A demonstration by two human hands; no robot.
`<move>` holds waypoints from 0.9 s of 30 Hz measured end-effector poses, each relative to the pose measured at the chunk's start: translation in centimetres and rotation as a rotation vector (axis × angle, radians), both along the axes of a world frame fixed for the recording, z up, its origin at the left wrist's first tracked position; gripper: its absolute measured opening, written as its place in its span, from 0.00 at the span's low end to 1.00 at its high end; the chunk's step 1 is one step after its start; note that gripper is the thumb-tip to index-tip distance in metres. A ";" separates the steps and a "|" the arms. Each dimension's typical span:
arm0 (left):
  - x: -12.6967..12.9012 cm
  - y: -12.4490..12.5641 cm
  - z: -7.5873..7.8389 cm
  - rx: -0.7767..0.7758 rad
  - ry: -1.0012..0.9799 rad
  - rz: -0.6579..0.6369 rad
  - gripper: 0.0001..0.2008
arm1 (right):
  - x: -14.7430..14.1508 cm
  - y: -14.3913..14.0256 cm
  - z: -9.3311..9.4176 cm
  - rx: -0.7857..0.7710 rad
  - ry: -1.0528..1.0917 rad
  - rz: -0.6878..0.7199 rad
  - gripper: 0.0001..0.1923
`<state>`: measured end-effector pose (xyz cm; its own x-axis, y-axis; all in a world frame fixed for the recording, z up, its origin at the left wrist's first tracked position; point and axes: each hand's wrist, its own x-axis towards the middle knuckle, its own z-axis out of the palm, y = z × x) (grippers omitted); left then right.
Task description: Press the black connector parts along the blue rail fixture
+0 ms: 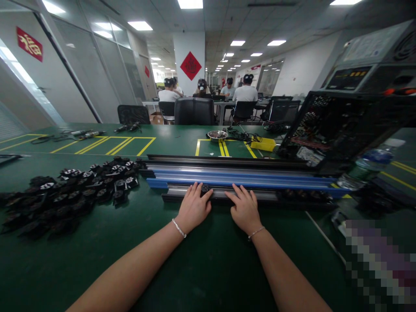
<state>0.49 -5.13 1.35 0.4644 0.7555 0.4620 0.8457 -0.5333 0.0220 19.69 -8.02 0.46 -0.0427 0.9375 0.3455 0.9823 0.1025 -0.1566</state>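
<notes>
Both hands lie flat, fingers spread, gripping nothing: the left hand (194,207) and right hand (244,209) rest on the near edge of a long rail assembly (240,180) — grey and blue profiles stacked across the green table (182,268). A small black wheel part (204,188) sits at the left fingertips; a heap of similar parts (65,195) lies left. The rail looks rigid and heavy — best held along its edges; the wheel, light and pinchable.

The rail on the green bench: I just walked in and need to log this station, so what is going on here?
A person rests both hands on the long rail. The left hand has its fingertips at a small black part sitting on the rail; the right hand lies flat beside it. A pile of similar black parts sits to the left.
</notes>
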 end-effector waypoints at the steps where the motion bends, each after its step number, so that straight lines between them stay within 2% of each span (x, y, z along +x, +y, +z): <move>1: 0.0 0.1 0.1 0.006 -0.008 0.002 0.20 | 0.0 0.0 0.0 0.001 0.003 0.000 0.29; 8: -0.5 0.4 0.1 0.037 -0.034 0.033 0.17 | 0.0 0.0 0.0 0.001 0.018 0.003 0.29; 17: -2.1 0.6 0.6 0.033 -0.020 0.075 0.18 | 0.1 0.1 -0.1 0.001 0.003 0.005 0.29; 27: -3.9 1.2 0.1 0.062 0.007 0.107 0.18 | 0.0 0.0 0.0 -0.005 0.010 0.001 0.29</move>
